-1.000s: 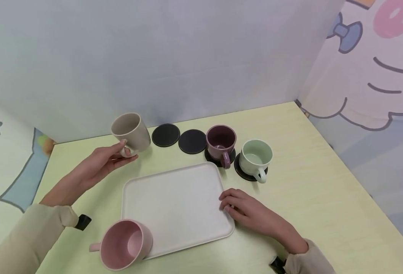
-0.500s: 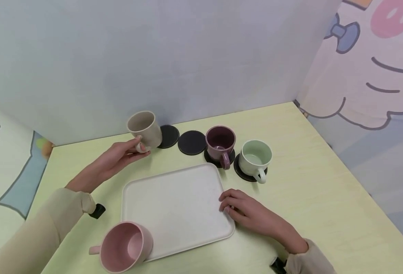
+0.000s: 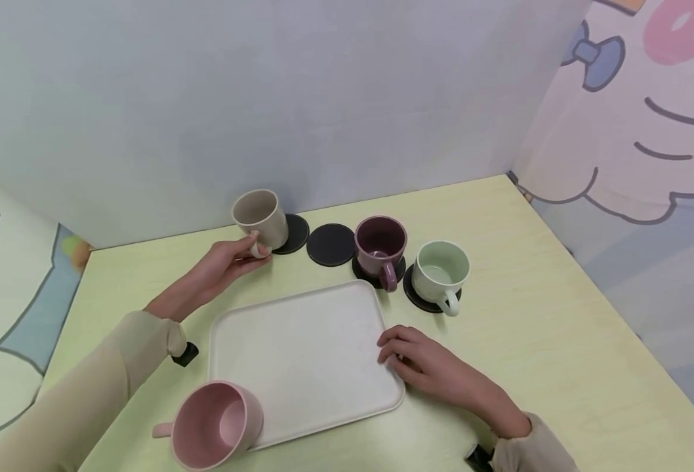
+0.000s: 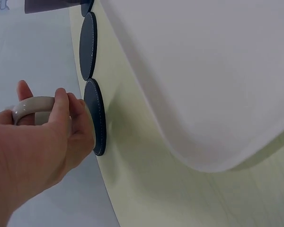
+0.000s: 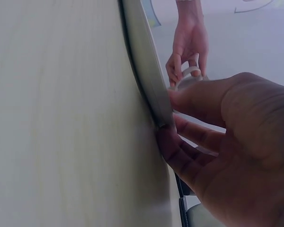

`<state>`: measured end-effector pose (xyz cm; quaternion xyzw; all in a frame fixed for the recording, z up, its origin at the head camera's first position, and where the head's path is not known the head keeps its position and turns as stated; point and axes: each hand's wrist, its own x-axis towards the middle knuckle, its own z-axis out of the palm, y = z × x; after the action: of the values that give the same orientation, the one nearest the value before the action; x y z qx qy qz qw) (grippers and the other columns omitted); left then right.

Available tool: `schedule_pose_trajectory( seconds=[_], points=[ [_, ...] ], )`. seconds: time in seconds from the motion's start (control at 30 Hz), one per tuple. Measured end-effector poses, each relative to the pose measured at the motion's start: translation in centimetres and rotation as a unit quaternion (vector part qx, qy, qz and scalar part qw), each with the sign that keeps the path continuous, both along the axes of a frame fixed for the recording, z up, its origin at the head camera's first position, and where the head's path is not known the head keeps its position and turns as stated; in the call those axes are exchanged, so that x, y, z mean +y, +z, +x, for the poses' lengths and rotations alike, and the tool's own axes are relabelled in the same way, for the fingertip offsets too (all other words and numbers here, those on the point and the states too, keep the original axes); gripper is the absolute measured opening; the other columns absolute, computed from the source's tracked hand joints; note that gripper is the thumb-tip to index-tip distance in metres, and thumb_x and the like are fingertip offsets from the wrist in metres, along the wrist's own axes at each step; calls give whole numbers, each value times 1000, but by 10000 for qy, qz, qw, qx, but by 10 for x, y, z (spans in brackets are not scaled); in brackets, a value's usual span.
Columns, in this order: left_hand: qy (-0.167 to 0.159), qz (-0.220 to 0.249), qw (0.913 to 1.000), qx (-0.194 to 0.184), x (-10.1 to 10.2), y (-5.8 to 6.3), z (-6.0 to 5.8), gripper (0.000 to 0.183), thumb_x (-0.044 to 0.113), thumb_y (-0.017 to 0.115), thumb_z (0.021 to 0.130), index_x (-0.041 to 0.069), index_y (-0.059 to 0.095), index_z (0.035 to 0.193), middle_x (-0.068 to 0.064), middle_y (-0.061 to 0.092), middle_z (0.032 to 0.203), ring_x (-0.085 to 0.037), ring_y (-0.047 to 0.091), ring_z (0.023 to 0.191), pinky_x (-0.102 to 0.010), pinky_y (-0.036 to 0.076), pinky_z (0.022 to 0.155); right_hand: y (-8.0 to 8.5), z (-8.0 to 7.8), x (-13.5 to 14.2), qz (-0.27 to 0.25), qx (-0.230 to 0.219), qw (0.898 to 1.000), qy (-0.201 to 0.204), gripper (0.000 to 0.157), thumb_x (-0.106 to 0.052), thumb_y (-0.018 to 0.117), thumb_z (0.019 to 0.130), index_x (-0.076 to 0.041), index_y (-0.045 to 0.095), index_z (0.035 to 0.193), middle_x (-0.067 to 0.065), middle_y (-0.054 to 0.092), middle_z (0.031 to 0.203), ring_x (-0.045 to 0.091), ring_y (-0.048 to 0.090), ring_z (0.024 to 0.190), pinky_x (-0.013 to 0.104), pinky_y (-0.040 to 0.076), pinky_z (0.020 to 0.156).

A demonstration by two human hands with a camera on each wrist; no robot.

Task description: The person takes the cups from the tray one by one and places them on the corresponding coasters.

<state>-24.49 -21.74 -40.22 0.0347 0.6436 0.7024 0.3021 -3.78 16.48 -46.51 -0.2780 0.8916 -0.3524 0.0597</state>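
My left hand [image 3: 224,267] grips the handle of a beige mug [image 3: 271,224], which covers part of the leftmost black coaster [image 3: 297,232] in the head view. I cannot tell whether the mug touches that coaster. In the left wrist view the fingers curl round the handle [image 4: 34,103], and most of the mug is hidden behind the hand. At the right edge of the white tray [image 3: 306,354], my right hand [image 3: 432,370] pinches the rim between thumb and fingers, as the right wrist view shows. A second black coaster [image 3: 330,245] lies beside the first.
A purple mug [image 3: 376,252] and a pale green mug [image 3: 435,282] stand on coasters at the right of the row. The pink mug [image 3: 205,429] overlaps the tray's near left corner. A pale wall [image 3: 323,118] rises behind the table's back edge.
My left hand has carried the beige mug rightward, from left of the coaster row to over the leftmost coaster's left part. The right hand and tray have stayed put.
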Motion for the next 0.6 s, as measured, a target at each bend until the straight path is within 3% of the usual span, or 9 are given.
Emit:
schedule_pose_trajectory(
  seconds=[0.2,0.33,0.43,0.6],
  points=[
    [120,-77,9999,15,7,-2,-5,32,34,54,109,6,68,102,-1,66,103,-18,64,121,-32,47,113,-3,-1,-3,-121,397,9990,-133,21,0,70,95,-17,70,106,0,66,124,17,62,118,36,53,99],
    [212,-39,9998,-29,11,-5,-7,31,31,53,110,4,66,104,-1,67,100,-18,63,116,-37,44,116,-3,0,-5,-336,402,9980,-355,25,4,71,92,-14,69,110,3,62,127,10,63,99,27,55,87],
    [246,-46,9997,-17,12,-7,-8,31,31,53,110,4,65,105,-2,66,101,-18,64,115,-38,43,116,-3,1,-8,-536,321,9960,-641,31,7,72,89,-11,68,114,5,59,128,5,58,86,21,54,76],
    [294,26,9996,-16,12,-9,-9,30,30,53,110,3,65,106,-3,66,101,-18,66,117,-36,45,114,0,3,-14,-783,-171,9871,-1386,38,8,74,88,-8,66,121,5,61,117,2,60,83,21,55,72]
  ],
)
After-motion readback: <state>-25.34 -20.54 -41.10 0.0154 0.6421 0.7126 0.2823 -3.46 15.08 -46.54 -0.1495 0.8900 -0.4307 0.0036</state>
